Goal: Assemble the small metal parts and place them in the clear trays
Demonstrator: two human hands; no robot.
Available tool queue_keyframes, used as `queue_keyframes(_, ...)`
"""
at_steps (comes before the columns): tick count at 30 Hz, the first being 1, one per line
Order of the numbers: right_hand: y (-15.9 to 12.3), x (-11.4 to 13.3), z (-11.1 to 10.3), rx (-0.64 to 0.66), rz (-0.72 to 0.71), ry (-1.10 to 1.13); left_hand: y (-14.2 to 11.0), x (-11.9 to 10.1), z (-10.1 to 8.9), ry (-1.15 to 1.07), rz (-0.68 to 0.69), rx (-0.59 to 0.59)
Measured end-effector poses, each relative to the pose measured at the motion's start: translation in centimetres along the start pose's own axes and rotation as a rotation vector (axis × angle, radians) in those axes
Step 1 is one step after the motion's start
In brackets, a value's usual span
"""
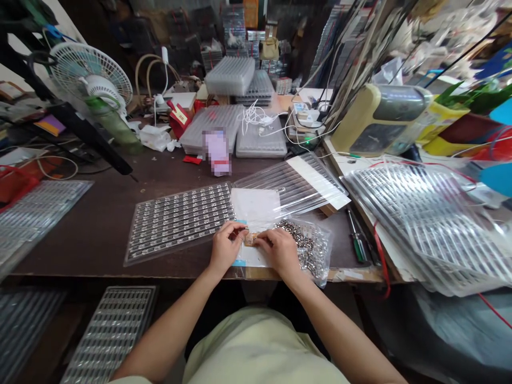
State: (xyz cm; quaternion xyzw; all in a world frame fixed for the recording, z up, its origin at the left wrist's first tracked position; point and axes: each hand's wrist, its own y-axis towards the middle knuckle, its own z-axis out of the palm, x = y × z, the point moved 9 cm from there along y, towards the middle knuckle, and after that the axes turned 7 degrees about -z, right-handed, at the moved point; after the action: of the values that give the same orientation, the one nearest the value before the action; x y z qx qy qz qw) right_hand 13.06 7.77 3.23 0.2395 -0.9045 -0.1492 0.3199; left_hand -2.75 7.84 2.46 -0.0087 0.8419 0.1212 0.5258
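Observation:
Both hands meet over a white sheet (pixel 256 202) at the table's front edge. My left hand (pixel 226 246) pinches the left side of a small tan block (pixel 250 239). Thumb and fingers of my right hand (pixel 282 252) close on the block's right side; whether they also hold a tiny part is too small to tell. Just right of my right hand lies a clear plastic bag (pixel 316 248) full of small shiny metal parts. To the left, a clear tray (pixel 180 220) carries rows of such metal parts.
A ribbed clear tray (pixel 276 184) with a white strip (pixel 318 181) lies behind the sheet. A green-handled screwdriver (pixel 358 245) is at the right, beside stacked clear trays (pixel 432 224). Farther back are a fan (pixel 94 80), a white cable (pixel 256 120) and more trays (pixel 230 74).

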Motion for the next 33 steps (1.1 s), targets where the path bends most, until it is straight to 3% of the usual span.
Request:
queue_keyframes(5, 0.2, 0.6, 0.9, -0.004, -0.016, -0.045, 0.0, 0.1, 0.1, -0.009, -0.004, 0.006)
queue_keyframes(20, 0.0, 1.0, 0.8, 0.071, 0.003, -0.164, 0.0, -0.1, 0.1, 0.015, -0.006, 0.006)
queue_keyframes(27, -1.1, -1.3, -2.5, 0.019, 0.048, -0.355, 0.4, 0.3, 0.0, -0.013, -0.058, 0.017)
queue_keyframes(33, -2.1, -2.2, -3.0, -0.021, 0.043, -0.316, 0.3, -2.2, 2.7, 0.139, 0.09, 0.169)
